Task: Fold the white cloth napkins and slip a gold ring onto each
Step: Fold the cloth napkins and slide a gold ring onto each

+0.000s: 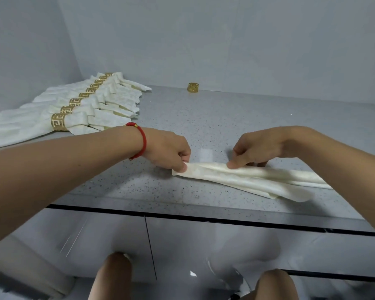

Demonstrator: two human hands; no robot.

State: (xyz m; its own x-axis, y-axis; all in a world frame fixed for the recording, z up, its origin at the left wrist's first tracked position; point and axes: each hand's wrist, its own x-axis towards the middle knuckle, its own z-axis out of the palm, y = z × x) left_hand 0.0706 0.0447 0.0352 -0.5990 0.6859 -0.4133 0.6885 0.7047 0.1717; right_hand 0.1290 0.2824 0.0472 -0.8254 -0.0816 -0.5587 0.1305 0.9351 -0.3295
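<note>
In the head view, the left hand (168, 148), a red bracelet (143, 142) circling its wrist, is pinching the left end of a folded white napkin (250, 179) that is lying lengthwise near the front edge of the speckled grey countertop (214, 118). The right hand (261, 148) is gripping the same napkin a little further along, fingers curled over its top fold. At far left, a row of finished napkins (78, 107) is sitting fanned out, each wearing a gold band. A loose gold ring (193, 87) is standing by the back wall, well apart from both hands.
</note>
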